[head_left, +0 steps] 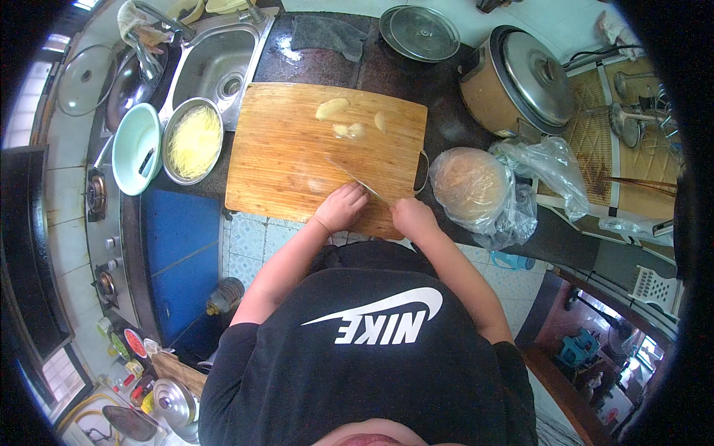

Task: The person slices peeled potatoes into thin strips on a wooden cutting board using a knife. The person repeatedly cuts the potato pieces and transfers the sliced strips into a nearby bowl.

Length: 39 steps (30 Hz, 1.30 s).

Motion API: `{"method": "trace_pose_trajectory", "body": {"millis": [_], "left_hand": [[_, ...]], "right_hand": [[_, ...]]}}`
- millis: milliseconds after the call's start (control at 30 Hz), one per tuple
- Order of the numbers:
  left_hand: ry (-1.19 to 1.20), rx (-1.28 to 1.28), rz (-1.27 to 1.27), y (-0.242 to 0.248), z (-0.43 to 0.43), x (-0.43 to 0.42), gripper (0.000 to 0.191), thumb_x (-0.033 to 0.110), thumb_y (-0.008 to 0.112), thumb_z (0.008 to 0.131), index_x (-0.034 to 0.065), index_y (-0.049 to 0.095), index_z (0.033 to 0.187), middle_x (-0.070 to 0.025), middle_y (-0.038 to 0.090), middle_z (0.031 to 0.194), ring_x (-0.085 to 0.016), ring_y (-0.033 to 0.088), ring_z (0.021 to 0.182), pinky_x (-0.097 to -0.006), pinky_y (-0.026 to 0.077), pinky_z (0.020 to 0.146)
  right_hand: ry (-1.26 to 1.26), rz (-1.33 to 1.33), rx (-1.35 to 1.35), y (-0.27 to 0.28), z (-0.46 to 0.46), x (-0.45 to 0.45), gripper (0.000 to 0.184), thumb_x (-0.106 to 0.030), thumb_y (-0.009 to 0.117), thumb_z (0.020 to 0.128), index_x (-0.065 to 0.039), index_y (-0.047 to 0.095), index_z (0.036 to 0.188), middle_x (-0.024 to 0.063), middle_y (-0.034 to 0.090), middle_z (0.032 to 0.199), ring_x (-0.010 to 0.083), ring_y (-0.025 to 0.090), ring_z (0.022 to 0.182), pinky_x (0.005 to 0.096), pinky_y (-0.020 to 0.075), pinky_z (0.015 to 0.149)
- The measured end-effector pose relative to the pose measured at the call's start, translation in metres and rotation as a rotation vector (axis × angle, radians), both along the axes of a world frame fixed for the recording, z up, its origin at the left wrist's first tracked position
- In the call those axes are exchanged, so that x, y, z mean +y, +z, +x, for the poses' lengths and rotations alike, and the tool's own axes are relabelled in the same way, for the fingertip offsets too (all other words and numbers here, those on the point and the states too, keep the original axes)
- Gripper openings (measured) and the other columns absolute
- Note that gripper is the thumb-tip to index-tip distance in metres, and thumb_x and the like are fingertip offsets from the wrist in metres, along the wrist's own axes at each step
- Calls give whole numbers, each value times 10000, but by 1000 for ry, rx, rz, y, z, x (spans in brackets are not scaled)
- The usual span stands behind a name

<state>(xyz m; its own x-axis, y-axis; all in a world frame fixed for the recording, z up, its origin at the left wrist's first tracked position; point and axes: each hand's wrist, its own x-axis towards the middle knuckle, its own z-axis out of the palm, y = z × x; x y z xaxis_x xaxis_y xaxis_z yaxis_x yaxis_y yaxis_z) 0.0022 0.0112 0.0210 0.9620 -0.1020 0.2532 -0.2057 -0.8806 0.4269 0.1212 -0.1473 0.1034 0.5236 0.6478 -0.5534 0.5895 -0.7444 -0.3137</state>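
My right hand (414,218) is closed around the handle of a kitchen knife (357,179), near the front right of a wooden cutting board (279,150). The blade points away and to the left, seen nearly edge-on. Just left of it, my left hand (343,207) rests on the board with bent fingers close to the blade. Whatever may be under those fingers is hidden. Toward the far side of the board lie a long pale peeled vegetable piece (333,108), a thin slice (380,121) and some smaller pale pieces (348,131).
Left of the board stand a metal bowl of pale yellow shreds (195,144) and a light green basin (129,167). Behind them is a steel sink (215,67). To the right are a plastic-wrapped round item (471,187) and a large lidded cooker (513,83). Glass lids (421,33) lie at the back.
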Motion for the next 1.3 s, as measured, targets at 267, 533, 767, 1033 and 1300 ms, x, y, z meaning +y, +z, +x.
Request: {"method": "trace_pose_trajectory", "body": {"millis": [267,533,767,1033,1300], "left_hand": [[-8,0,6,1,-1,0,260,164,577,752,37,542,976,-142,541,1073,-317,508,1039,-398,430,889],[15,-51,28,2,-1,0,209,180,554,778,50,536,939,-125,550,1049,-286,514,1049,-368,432,887],[6,-22,13,0,-2,0,231,178,565,770,46,542,958,-125,549,1053,-296,514,1037,-378,438,873],[1,-65,4,0,-2,1,240,159,569,765,35,547,969,-135,545,1050,-306,525,993,-390,451,857],[7,-36,19,1,-2,0,209,193,576,771,50,544,920,-112,558,992,-281,527,1010,-367,448,853]], "right_hand": [[-26,35,21,-19,1,13,299,-236,523,831,20,648,742,243,622,768,388,624,751,460,500,673],[-4,65,9,-8,2,13,291,-226,525,821,25,646,739,245,622,763,391,624,740,464,502,671],[5,28,16,-13,0,5,268,-208,525,815,22,648,753,253,620,766,390,625,743,464,502,673],[-52,131,50,-17,3,31,286,-208,524,824,42,639,746,259,614,760,400,618,739,459,501,673],[41,77,-13,-10,-1,5,258,-209,532,816,7,651,743,250,617,755,392,622,729,464,504,671]]}}
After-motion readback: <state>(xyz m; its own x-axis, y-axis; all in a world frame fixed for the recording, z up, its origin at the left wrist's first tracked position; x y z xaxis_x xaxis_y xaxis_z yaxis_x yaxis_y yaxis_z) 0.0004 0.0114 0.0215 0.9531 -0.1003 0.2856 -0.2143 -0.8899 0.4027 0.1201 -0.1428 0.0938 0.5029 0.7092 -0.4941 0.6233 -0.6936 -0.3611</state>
